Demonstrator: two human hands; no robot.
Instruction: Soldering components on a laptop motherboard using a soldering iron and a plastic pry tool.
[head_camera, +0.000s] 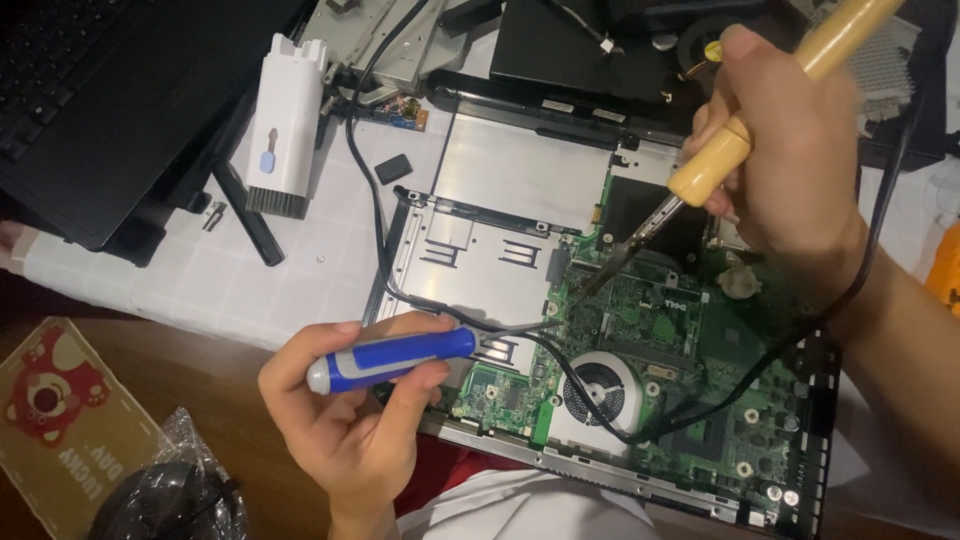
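A green circuit board (660, 340) lies inside an opened laptop shell (500, 180), right of centre on a white cloth (200, 290) over a wooden table (190, 360). The right hand (790, 150) is closed around the pale wooden handle of a soldering iron (715, 165); its dark tip slants down-left and ends at the board's upper left part, though whether the tip touches the board is hard to make out. The handle's far end runs out of the top edge. The left hand (350, 410) grips a screwdriver (395, 358) with a blue and white handle; its thin shaft points right and reaches the board's left edge, where its tip is lost against a black cord (365, 170). That cord loops over a round fan (597, 385) in the board and on toward the right wrist.

The shell's lower right corner is cut off by the frame. Beyond the shell, a white cleaning brush (283, 125) with dark bristles lies on the cloth, near a black laptop (110, 100) partly out of view at upper left. At lower left sit a brown cardboard card with a red bear picture (60, 410) and a crinkled clear bag (170, 495) over something dark and unclear.
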